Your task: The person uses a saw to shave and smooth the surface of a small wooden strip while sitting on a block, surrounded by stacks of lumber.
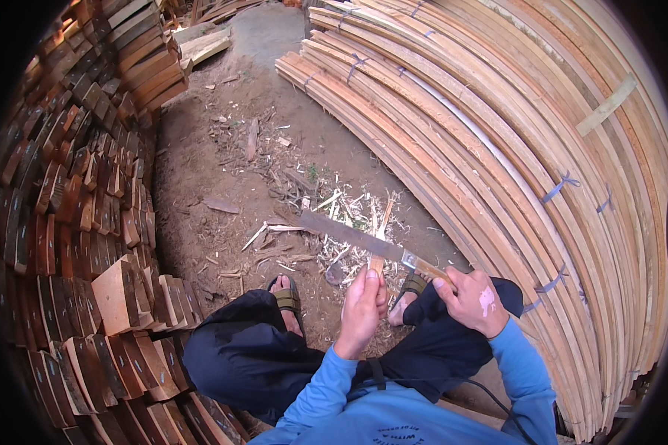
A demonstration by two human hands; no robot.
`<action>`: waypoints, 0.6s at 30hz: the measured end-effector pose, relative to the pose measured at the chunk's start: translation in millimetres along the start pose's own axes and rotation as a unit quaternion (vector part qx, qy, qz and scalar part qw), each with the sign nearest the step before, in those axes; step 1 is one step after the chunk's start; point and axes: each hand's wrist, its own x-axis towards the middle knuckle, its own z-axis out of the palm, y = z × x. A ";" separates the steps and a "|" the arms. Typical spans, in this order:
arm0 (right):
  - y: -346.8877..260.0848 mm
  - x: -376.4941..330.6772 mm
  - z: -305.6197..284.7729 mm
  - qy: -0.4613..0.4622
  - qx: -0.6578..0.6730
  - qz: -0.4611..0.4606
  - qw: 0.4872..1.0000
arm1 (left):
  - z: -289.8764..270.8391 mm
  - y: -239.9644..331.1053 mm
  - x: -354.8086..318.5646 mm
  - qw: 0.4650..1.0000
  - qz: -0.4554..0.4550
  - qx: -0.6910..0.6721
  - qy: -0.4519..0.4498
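Of the hands, the left hand [364,300] pinches a narrow wood stick [376,264] before the body; the right hand [473,300] is wrapped round the handle of a long knife [349,235], its blade crossing the stick. Bent knees and sandalled feet [287,302] flank them, pale shavings [356,202] just beyond. Stacked timber [82,245] walls the left; tied bundles of long strips [453,141] edge the right. Between, open dirt ground [189,159] runs forward, strewn with chips.

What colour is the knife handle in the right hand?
The handle is light orange-brown; it shows best in the head view.
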 end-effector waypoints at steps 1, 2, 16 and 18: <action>-4.9 -0.4 -1.5 -0.016 -0.009 -0.004 1.000 | 0.3 0.7 -0.2 1.000 0.004 -0.007 0.000; 0.1 2.5 -0.8 -0.008 -0.006 -0.003 1.000 | 1.6 2.3 -0.8 1.000 0.007 -0.014 0.000; 5.0 12.5 -12.2 -0.033 0.026 0.021 0.999 | 2.1 20.9 -5.9 0.967 -0.100 -0.215 -0.097; 0.4 8.1 -13.3 -0.037 0.035 0.018 0.999 | 2.9 21.6 -7.4 0.963 -0.113 -0.224 -0.099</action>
